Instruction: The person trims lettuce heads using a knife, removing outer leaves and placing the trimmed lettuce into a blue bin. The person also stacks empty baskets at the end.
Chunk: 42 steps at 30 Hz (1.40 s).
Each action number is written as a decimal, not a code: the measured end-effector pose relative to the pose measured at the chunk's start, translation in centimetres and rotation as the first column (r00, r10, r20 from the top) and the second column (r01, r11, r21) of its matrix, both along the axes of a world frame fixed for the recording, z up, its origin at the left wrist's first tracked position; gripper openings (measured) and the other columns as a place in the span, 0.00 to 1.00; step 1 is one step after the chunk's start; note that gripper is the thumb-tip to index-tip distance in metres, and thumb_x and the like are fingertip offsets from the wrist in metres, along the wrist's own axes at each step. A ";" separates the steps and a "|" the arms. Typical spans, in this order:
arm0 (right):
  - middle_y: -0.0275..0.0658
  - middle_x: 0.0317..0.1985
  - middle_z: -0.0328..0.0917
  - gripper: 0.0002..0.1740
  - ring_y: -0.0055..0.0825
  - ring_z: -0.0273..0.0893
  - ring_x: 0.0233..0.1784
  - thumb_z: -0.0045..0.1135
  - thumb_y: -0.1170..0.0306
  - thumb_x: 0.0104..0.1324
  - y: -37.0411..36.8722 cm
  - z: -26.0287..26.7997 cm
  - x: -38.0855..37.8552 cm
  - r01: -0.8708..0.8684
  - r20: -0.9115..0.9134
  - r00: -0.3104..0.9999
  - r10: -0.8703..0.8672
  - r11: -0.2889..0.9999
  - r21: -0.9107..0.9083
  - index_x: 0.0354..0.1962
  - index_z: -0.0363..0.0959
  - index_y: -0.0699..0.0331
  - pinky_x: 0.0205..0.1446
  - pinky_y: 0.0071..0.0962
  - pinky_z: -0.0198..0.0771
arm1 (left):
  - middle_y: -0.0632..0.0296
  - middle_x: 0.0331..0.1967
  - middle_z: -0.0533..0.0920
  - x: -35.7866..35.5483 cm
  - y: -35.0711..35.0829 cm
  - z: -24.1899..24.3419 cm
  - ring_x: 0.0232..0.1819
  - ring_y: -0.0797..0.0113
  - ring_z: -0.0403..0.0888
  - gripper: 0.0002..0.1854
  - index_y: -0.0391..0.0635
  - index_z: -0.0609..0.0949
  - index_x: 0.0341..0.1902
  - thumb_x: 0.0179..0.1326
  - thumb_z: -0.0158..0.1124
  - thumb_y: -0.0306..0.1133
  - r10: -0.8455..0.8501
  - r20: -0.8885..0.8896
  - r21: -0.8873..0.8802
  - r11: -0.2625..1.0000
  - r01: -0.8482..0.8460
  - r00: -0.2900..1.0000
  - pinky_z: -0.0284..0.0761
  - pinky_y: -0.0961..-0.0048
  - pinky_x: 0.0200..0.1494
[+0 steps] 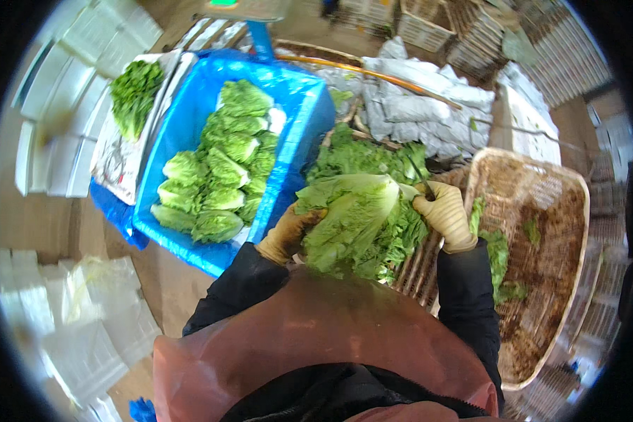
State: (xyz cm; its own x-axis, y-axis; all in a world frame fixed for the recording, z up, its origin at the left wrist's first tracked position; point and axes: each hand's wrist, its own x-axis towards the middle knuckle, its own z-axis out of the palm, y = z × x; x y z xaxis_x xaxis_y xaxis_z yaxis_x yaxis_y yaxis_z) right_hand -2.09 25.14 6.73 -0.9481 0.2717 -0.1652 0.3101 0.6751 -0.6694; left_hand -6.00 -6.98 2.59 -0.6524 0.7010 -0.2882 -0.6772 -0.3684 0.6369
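A large head of leafy lettuce (pixel 348 216) is held in front of my apron, its pale stem end turned to the upper right. My left hand (pixel 290 232), in a stained work glove, grips its leaves from the left. On the other side, my gloved right hand (pixel 448 213) holds a knife (pixel 428 190) with a dark blade pointing away from me. The thumb of that hand is close to the stem end; whether it touches is unclear. More green leaves (pixel 358 158) lie just beyond the held head.
At the left, a blue-lined box (pixel 300 111) contains several lettuce heads (pixel 224 163). Beside it, leafy greens (pixel 134 97) rest on a white foam lid (pixel 118 158). A soiled plastic crate (pixel 585 221) with loose leaves stands right. Grey plastic sheeting (pixel 416 105) lies ahead, below an orange pole (pixel 369 74).
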 end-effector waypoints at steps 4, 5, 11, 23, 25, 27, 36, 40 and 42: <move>0.48 0.46 0.84 0.30 0.48 0.82 0.46 0.62 0.64 0.60 -1.8 -0.9 -3.9 -0.028 -0.136 0.986 0.095 0.903 0.429 0.61 0.72 0.57 0.47 0.39 0.77 | 0.57 0.63 0.77 0.4 -4.6 -1.7 0.61 0.64 0.77 0.28 0.43 0.70 0.69 0.68 0.62 0.37 0.114 0.163 -0.037 0.993 -0.109 0.980 0.74 0.63 0.64; 0.52 0.51 0.80 0.39 0.48 0.81 0.49 0.65 0.64 0.59 -2.9 -0.8 -4.3 0.039 -0.031 0.999 -0.029 0.925 0.377 0.68 0.63 0.56 0.46 0.39 0.78 | 0.58 0.62 0.77 0.6 -5.4 -2.1 0.61 0.63 0.77 0.28 0.43 0.70 0.69 0.68 0.63 0.38 0.162 0.209 -0.058 0.986 -0.153 0.964 0.75 0.63 0.64; 0.33 0.39 0.76 0.30 0.26 0.73 0.39 0.58 0.71 0.62 -17.4 -2.5 -5.5 0.165 0.237 0.971 0.025 0.649 -0.743 0.62 0.66 0.63 0.44 0.26 0.70 | 0.62 0.60 0.78 -1.8 -8.4 -3.0 0.62 0.63 0.73 0.32 0.48 0.71 0.68 0.62 0.71 0.37 0.501 0.038 0.052 0.863 -0.502 0.865 0.71 0.62 0.64; 0.41 0.32 0.82 0.33 0.25 0.77 0.28 0.65 0.69 0.59 -41.2 -14.2 -33.7 -0.628 0.203 0.569 0.797 0.580 -0.519 0.64 0.70 0.57 0.36 0.29 0.73 | 0.51 0.63 0.76 -11.4 -29.3 -10.0 0.74 0.42 0.59 0.33 0.47 0.83 0.56 0.49 0.76 0.52 -0.638 -0.451 -0.810 -0.002 -0.587 0.624 0.59 0.47 0.73; 0.54 0.47 0.82 0.34 0.42 0.81 0.49 0.61 0.62 0.61 -43.6 -16.6 -35.0 -0.527 0.392 0.595 0.701 0.710 -0.468 0.66 0.68 0.56 0.51 0.37 0.74 | 0.52 0.62 0.78 -12.0 -30.1 -9.6 0.72 0.42 0.64 0.33 0.46 0.81 0.59 0.51 0.76 0.50 -0.501 -0.555 -0.785 0.051 -0.617 0.664 0.61 0.53 0.72; 0.56 0.46 0.81 0.34 0.46 0.81 0.49 0.60 0.61 0.60 -44.2 -18.0 -35.1 -0.628 0.272 0.659 0.701 0.712 -0.313 0.65 0.68 0.55 0.51 0.39 0.74 | 0.53 0.63 0.77 -14.2 -30.3 -9.3 0.70 0.42 0.67 0.35 0.47 0.78 0.62 0.52 0.76 0.47 -0.301 -0.770 -0.609 0.087 -0.788 0.562 0.61 0.54 0.72; 0.38 0.51 0.83 0.24 0.24 0.81 0.35 0.60 0.69 0.66 -31.2 -9.1 -22.3 -0.060 0.206 0.911 0.358 0.607 -0.792 0.60 0.73 0.60 0.35 0.25 0.75 | 0.51 0.75 0.62 -20.6 -28.6 -17.4 0.76 0.43 0.55 0.43 0.60 0.67 0.73 0.54 0.72 0.54 -0.648 -0.542 -0.588 -0.162 -0.792 0.535 0.52 0.44 0.74; 0.38 0.42 0.85 0.19 0.21 0.80 0.30 0.57 0.71 0.66 -22.7 -4.6 -8.7 0.225 0.368 0.824 0.430 0.348 -0.910 0.56 0.77 0.61 0.29 0.25 0.75 | 0.46 0.72 0.66 -21.8 -29.8 -18.3 0.74 0.47 0.61 0.39 0.47 0.70 0.72 0.59 0.70 0.49 -0.716 -0.635 -0.463 0.052 -0.885 0.291 0.56 0.51 0.74; 0.38 0.38 0.86 0.18 0.20 0.80 0.28 0.62 0.66 0.65 -19.7 -5.0 -2.6 0.288 0.461 0.771 0.439 0.405 -0.868 0.52 0.80 0.64 0.28 0.22 0.74 | 0.46 0.70 0.70 -22.2 -28.7 -17.2 0.71 0.49 0.66 0.37 0.38 0.70 0.70 0.58 0.72 0.39 -0.585 -0.693 -0.544 0.040 -0.838 0.422 0.61 0.58 0.72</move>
State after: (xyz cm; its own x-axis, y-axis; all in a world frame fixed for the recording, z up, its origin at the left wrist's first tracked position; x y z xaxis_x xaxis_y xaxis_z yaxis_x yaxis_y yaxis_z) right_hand -4.69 5.46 1.78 -0.5586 -0.4390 -0.7038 0.8139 -0.1267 -0.5670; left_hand -28.18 -35.67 -14.62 -0.9624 0.1760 0.2067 0.2432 0.8974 0.3682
